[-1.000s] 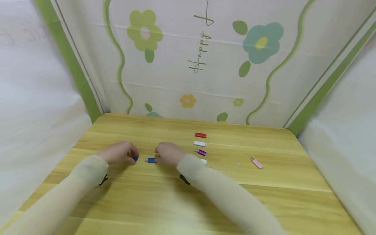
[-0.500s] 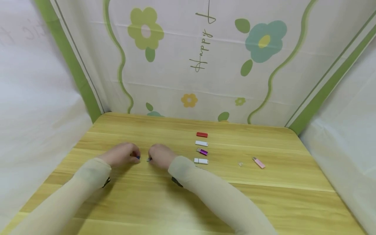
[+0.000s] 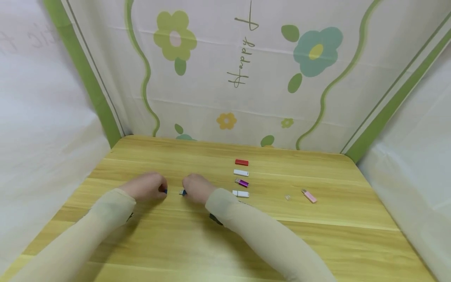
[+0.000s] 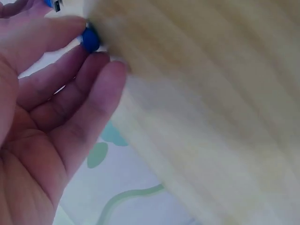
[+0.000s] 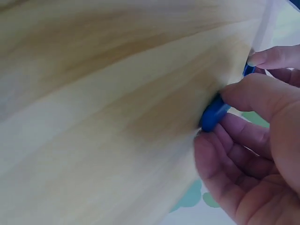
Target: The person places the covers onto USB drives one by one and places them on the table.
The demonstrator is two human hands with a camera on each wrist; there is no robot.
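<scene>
My left hand (image 3: 148, 186) pinches a small blue USB stick cap (image 4: 90, 38) between thumb and fingers, just over the wooden table. Across a short gap, my right hand (image 3: 198, 188) grips a blue USB stick (image 5: 214, 112) by its body. The metal plug (image 3: 181, 192) points left, toward the cap. In the head view most of the stick and cap are covered by the fingers. The left wrist view catches the plug (image 4: 57, 5) at its top edge, apart from the cap.
Right of the hands, a column holds a red stick (image 3: 241, 162), a white stick (image 3: 241, 172), a purple USB stick (image 3: 242, 183) and another white stick (image 3: 241, 194). Farther right lie a clear cap (image 3: 287, 197) and a pink USB stick (image 3: 309, 196). A printed curtain (image 3: 197, 86) borders the table's back.
The right hand first moved left with the blue USB stick, bringing it nearer the cap, then shifted slightly right. The left hand stays almost in place, still pinching the cap.
</scene>
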